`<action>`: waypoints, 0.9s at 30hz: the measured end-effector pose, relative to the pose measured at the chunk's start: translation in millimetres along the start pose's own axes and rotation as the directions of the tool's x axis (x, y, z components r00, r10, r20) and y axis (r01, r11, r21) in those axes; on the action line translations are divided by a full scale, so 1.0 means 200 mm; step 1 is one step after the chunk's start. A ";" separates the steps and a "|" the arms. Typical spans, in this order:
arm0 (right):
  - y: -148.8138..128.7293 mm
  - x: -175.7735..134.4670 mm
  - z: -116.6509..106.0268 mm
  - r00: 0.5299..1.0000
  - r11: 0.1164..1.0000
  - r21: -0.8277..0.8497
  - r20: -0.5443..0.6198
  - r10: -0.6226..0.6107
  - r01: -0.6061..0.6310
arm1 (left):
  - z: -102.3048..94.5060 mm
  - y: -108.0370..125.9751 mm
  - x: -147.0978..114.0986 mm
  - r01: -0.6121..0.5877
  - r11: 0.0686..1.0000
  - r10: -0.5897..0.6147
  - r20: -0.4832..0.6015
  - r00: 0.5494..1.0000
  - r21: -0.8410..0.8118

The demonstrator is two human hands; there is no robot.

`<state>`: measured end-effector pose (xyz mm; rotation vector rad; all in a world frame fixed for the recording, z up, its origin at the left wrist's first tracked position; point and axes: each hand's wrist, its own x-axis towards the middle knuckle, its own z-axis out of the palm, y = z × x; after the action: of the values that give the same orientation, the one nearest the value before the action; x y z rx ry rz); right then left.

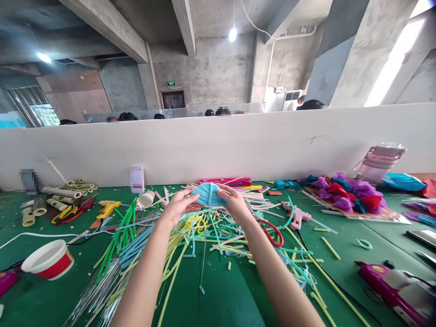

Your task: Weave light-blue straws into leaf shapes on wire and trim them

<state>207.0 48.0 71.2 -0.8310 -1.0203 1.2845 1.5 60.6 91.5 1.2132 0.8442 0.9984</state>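
A light blue, leaf-shaped piece (208, 195) with a raised rib down its middle is held up over the table, apparently made of fuzzy pipe cleaners. My left hand (180, 206) pinches its left edge, and my right hand (234, 200) grips the right edge, thumb on the front. Some fingertips are hidden behind the piece. Below it a thin wire (203, 259) with a blue tip runs downward; I cannot tell whether it is joined to the piece. Beneath my hands spread loose yellow pipe cleaners (175, 245), and blue ones (143, 240) lie left of them.
Bare wires (105, 284), a paper cup (51, 260) and a yellow glue gun (108, 210) lie left. On the right are a pink glue gun (299, 216), red-handled scissors (275, 235), colourful petals (354, 193) and a power strip (391, 286). A white partition (211, 147) stands behind.
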 end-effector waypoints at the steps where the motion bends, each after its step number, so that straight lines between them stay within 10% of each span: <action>1: 0.01 0.00 0.01 1.000 1.000 -0.022 0.020 0.012 -0.012 | 0.00 0.00 0.00 -0.012 1.000 0.012 -0.002 1.000 0.019; 27: 0.03 0.00 -0.01 0.996 0.987 -0.139 0.015 0.088 -0.085 | -0.04 0.00 0.00 -0.149 0.955 0.150 0.015 0.989 0.257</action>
<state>207.2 48.1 64.6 -0.9785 -1.1101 1.3086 -6.0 63.2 89.7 1.5154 0.9174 1.0357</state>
